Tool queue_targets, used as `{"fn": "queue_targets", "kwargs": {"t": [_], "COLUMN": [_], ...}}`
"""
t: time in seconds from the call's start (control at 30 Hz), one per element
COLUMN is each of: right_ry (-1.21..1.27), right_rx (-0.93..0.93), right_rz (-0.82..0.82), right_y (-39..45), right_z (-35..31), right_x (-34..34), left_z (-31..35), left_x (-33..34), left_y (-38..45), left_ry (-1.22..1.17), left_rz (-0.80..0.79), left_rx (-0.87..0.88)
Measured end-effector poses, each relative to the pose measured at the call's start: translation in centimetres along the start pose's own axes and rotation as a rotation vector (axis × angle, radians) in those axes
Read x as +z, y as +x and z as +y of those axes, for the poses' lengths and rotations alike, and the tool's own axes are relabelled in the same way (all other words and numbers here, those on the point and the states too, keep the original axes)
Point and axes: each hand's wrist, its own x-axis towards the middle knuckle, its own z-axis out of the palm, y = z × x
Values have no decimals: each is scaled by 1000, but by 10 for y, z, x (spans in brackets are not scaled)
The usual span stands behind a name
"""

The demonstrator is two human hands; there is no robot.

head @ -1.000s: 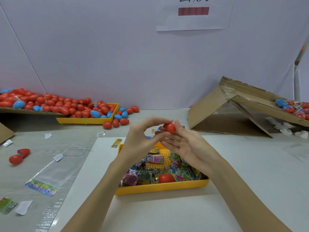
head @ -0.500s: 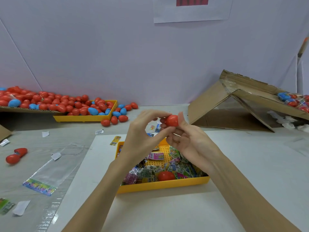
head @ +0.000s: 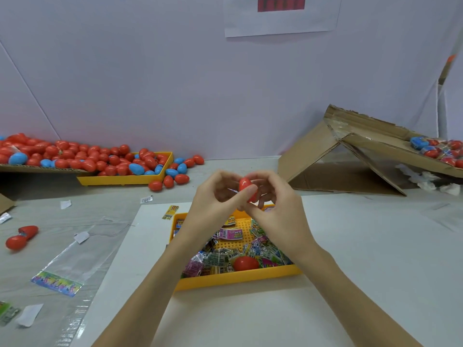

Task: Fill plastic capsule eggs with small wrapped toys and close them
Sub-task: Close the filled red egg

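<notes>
Both hands meet above the far end of a yellow tray point(head: 235, 281). My left hand point(head: 218, 199) and my right hand point(head: 278, 204) together pinch one red capsule egg point(head: 245, 184) between fingertips and thumbs. Whether the egg's halves are joined I cannot tell. Several small wrapped toys point(head: 226, 249) lie in the tray, along with a second red egg point(head: 245, 263) near its front edge.
A pile of red and blue eggs point(head: 82, 159) fills a far-left yellow tray point(head: 125, 180) and cardboard. Two red egg pieces point(head: 21, 236) and a clear plastic bag point(head: 72, 264) lie at left. A slanted cardboard box point(head: 350, 156) holding wrapped eggs stands at right.
Both hands closed in around the red egg: my right hand's fingers, earlier open under it, now curl over it, and the left thumb presses its front.
</notes>
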Motion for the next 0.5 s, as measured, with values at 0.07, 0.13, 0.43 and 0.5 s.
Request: {"fn": "queue_targets", "kwargs": {"t": [0.07, 0.13, 0.43, 0.5], "right_ry": [-75, -117, -218, -217], "right_rx": [-48, -74, -157, -84], "right_rz": [-31, -76, -118, -155], "right_y": [0, 2, 5, 6], "right_z": [2, 5, 10, 11], "right_x": [0, -3, -7, -8], "left_z": [-2, -3, -8, -9], "left_x": [-1, -6, -6, -10], "left_y": [0, 2, 4, 6], "left_ry": [-42, -116, -137, -126], "left_rz": [-11, -54, -47, -33], "left_rx": [-29, -68, -192, -203]}}
